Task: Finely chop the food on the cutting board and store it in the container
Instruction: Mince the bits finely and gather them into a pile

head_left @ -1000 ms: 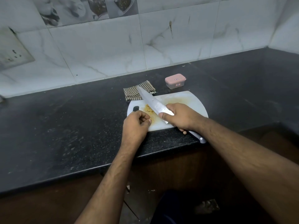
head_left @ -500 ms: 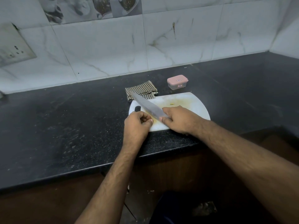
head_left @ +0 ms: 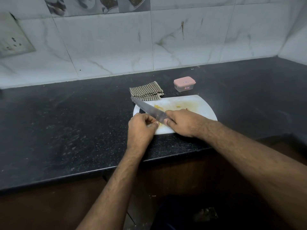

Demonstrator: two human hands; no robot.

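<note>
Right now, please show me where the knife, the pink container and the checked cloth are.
knife point(head_left: 150, 110): head view, middle of the blade.
pink container point(head_left: 184, 81): head view, on its closed lid.
checked cloth point(head_left: 145, 90): head view, middle of the folded fabric.

knife handle point(head_left: 179, 125) hidden, container label point(head_left: 186, 87) illegible

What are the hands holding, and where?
Right hand grips the knife where blade meets handle. Left hand pinches a yellow food piece on the cutting board.
</note>
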